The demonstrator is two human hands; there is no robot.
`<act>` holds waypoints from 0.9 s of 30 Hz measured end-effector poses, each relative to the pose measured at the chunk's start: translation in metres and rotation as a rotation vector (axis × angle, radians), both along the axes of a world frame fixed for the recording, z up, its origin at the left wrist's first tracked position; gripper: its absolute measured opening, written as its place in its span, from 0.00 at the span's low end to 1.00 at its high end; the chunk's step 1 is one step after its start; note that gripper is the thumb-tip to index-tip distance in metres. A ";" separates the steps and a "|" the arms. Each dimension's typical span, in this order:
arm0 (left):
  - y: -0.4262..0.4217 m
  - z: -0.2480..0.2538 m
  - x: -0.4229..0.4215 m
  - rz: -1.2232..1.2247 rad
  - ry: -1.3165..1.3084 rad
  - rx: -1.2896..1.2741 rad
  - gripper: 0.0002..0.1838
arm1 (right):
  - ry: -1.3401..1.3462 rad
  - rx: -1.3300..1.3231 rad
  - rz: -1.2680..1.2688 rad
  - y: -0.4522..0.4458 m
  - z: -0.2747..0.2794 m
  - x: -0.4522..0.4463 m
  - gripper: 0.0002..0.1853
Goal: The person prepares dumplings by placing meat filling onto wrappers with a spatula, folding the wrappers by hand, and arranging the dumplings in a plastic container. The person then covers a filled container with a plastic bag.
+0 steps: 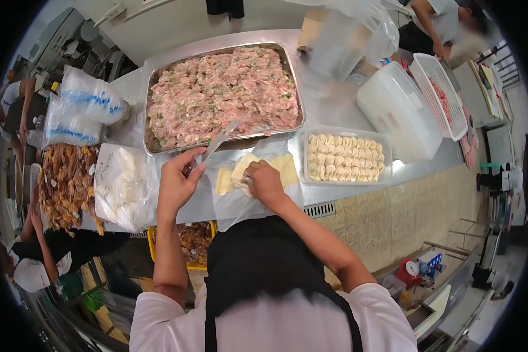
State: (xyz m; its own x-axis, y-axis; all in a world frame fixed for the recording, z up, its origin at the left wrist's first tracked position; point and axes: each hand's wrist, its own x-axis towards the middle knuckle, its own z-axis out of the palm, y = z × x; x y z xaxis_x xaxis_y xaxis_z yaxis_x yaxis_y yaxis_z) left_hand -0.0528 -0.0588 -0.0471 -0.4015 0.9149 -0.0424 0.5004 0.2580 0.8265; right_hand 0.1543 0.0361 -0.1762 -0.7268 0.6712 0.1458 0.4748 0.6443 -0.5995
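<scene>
Metal table point(334, 111) bearing meat tray point(303, 111), dumpling box point(387, 154); co-workers point(32, 273) around room. Left hand point(180, 177) pinches flat spatula point(219, 142); right hand point(265, 180) bunched, clamped on pale wrapper point(242, 170).

The table point(330, 116) is smooth, glossy metal; toward its far edge a shiny metal tray point(301, 105) carries rough, moist-looking minced meat point(217, 94), with a smooth, slightly shiny flat tool point(220, 141) at the tray's near rim. By the table's near edge, matt dough wrappers point(286, 170) lie on thin, crinkled plastic sheeting point(240, 209), beside a clear, glossy plastic box point(388, 158) of smooth, matt dumplings point(346, 157).
</scene>
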 end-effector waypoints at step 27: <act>0.128 -0.015 -0.041 -0.618 0.469 -0.244 0.06 | 0.016 0.072 0.023 -0.004 0.004 0.009 0.04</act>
